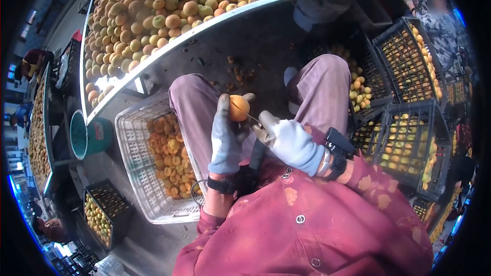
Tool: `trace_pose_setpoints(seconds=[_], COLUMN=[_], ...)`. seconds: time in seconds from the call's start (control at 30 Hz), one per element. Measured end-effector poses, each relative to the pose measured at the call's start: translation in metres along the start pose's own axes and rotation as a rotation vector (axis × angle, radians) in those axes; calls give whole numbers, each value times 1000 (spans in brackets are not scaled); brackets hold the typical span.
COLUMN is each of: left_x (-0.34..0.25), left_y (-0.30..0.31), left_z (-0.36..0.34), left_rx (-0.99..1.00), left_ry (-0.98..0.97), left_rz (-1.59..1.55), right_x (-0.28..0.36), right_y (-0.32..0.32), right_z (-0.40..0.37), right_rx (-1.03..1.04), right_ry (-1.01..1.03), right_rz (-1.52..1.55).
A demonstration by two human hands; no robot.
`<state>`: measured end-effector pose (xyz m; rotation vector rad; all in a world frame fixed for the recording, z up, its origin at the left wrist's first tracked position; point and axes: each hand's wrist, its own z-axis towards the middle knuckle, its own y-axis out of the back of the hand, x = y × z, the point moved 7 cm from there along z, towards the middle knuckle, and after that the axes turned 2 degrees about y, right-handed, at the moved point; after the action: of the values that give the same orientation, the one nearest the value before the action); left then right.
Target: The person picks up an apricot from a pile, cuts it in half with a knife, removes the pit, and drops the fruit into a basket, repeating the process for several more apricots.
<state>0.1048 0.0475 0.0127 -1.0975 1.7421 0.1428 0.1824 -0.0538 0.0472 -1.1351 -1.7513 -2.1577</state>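
Note:
In my gloved left hand [225, 135] is an orange apricot [239, 108], gripped between thumb and fingers above my lap. My right hand [284, 140], in a white and grey glove, is closed around a small knife whose thin blade [252, 117] points at the apricot, its tip right at the fruit's lower right side. A dark line runs across the apricot's skin. Most of the knife's handle is hidden in my fingers. Left of my knee stands a white plastic basket [134, 143] with halved apricots [171, 161] inside.
A metal-edged table [199, 26] heaped with whole apricots [148, 15] stretches ahead. Black crates of apricots [409, 61] are stacked at the right. A teal bucket [79, 135] and another black crate [120, 220] stand at the left. Fruit scraps [240, 74] litter the floor. A person [440, 30] sits far right.

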Motion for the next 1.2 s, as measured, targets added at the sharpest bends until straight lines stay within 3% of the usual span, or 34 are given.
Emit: trace_pose_setpoints(seconds=[0.2,0.27,0.43,0.53,0.6,0.63,0.7,0.73,0.9,1.03,1.1,1.13,1.2], left_x=[12,6,1,-10,-13,-14,-14,-15,-16,-13,-11,-5,1], left_y=[-5,-1,12,16,16,16,17,17,18,20,17,13,10], left_z=[3,2,2,-4,-7,-9,-13,-16,-21,-23,-27,-31,-30], left_rx=[100,79,-33,-22,-15,-59,-102,-109,-111,-64,-34,-40,-18], left_ry=[186,114,-16,-94,-109,-134,-154,-191,-387,-419,-452,-371,-277], left_rz=[-347,-100,118,198,246,248,249,253,308,170,161,190,118], right_x=[-9,-12,5,15,13,15,9,7,12,20,17,5,9], right_y=[-7,-9,8,10,4,6,-4,-8,-23,-15,-8,-11,-4], right_z=[0,0,13,21,26,27,23,23,20,22,17,20,21], right_rx=[-50,-80,-26,10,219,219,368,370,503,472,512,537,515], right_ry=[143,135,60,219,93,93,-93,-96,-234,-163,-370,-464,-346], right_rz=[-64,-99,-9,79,96,96,506,506,1208,1343,1422,1312,1017])
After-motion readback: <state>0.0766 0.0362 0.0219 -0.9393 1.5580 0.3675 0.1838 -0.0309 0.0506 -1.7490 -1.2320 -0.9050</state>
